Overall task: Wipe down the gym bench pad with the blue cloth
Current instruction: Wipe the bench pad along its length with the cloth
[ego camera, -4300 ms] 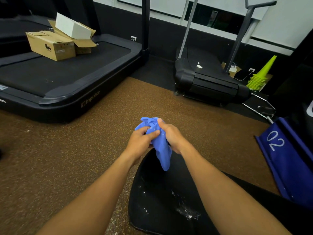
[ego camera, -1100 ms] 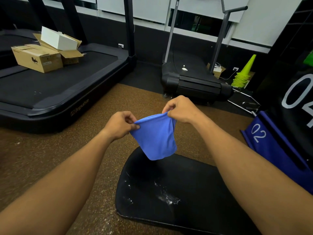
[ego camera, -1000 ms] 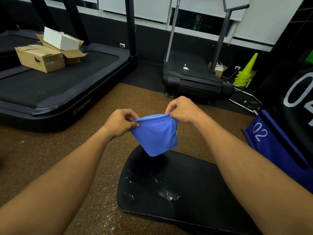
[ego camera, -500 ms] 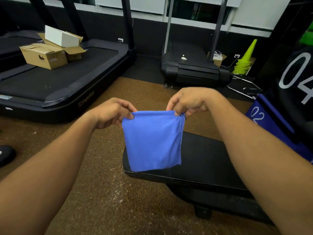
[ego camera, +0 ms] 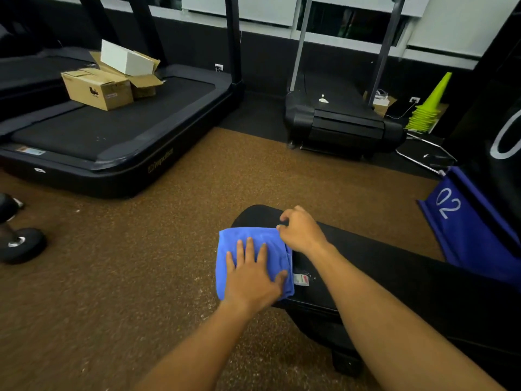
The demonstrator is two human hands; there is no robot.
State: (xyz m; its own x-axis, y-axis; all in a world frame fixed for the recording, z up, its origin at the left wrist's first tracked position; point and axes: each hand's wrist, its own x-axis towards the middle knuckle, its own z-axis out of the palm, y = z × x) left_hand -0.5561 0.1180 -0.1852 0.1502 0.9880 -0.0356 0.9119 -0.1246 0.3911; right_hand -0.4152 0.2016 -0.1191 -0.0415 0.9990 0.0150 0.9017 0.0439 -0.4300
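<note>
The blue cloth (ego camera: 253,261), folded into a square, lay at the near-left end of the bench pad (ego camera: 366,266), one edge hanging just past the rim. The left hand (ego camera: 251,277) was flat on top of it, fingers (ego camera: 249,248) spread wide, palm pressing down. The right hand (ego camera: 301,230) sat at the cloth's far right corner, fingers curled and pinching the edge. White specks and a small label (ego camera: 300,279) showed on the black surface just right of the cloth. To wipe well, I'd judge, keep that palm flat, push in long overlapping strokes toward the specks, and let the right hand stop the fold from bunching. Both forearms reached forward and down, the left nearly straight, over the brown floor (ego camera: 141,263).
</note>
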